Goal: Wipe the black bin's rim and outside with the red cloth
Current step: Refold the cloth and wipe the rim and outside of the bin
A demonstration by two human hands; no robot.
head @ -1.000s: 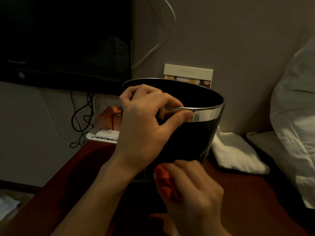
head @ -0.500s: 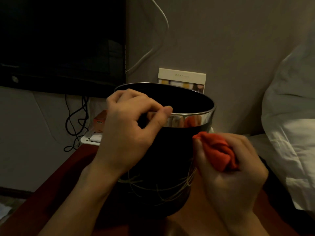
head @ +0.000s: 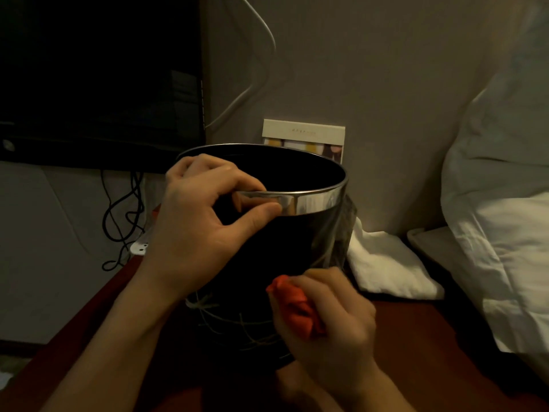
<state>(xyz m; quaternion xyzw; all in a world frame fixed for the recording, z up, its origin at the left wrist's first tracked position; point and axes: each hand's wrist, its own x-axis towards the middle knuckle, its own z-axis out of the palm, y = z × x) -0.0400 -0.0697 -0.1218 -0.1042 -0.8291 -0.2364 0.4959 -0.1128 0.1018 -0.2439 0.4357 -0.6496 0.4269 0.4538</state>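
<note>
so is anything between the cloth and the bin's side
Nothing visible. The right hand holds the bunched cloth right against the lower side of the bin. The left hand grips the rim higher up, off to the left.

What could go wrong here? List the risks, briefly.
1. The left hand only pinches the black bin at its shiny rim; a hard wipe low down could tip it.
2. The red cloth is bunched in the right hand, so little cloth likely meets the wall.
</note>
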